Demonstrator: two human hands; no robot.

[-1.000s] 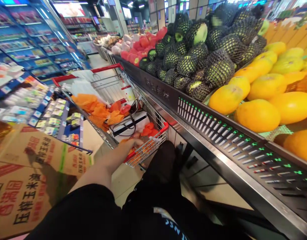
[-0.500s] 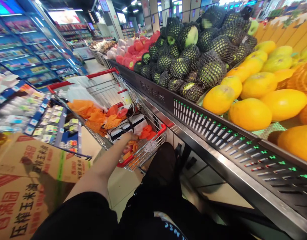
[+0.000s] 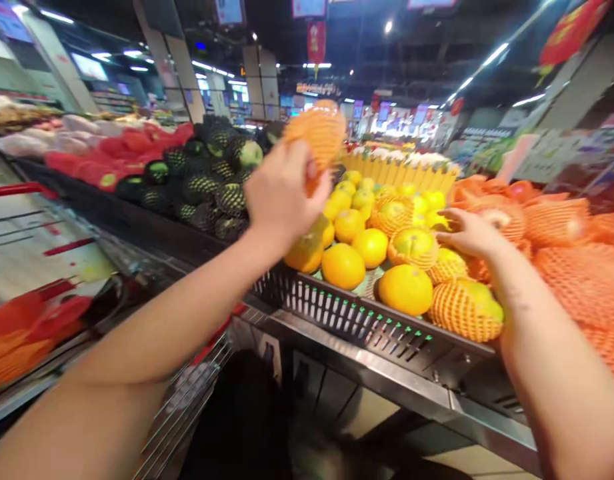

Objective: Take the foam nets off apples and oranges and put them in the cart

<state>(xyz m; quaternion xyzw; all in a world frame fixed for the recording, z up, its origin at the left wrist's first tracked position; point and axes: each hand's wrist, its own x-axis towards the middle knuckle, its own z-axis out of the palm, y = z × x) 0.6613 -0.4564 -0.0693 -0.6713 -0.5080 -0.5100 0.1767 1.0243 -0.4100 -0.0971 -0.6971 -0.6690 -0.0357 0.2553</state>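
Note:
My left hand (image 3: 281, 190) is raised above the fruit display, fingers closed round a fruit in an orange foam net (image 3: 323, 130). The kind of fruit is hidden by the net and blurred. My right hand (image 3: 467, 232) reaches over the right part of the display, thumb and fingers apart, beside the yellow melons (image 3: 409, 289). Its fingertips are close to the yellow fruit; whether they touch it I cannot tell. A melon in a yellow-orange foam net (image 3: 467, 308) lies in front, below my right wrist.
A black slatted crate edge (image 3: 357, 317) and a metal rail (image 3: 367, 360) run along the front. Dark-netted green melons (image 3: 201, 183) and red-wrapped fruit (image 3: 131, 150) lie left, orange-netted fruit (image 3: 571, 273) right. A shopping cart (image 3: 187, 407) stands at lower left.
My view has swung right and up. My left hand has come up from the cart and now holds the netted fruit over the display. My right hand has come into view.

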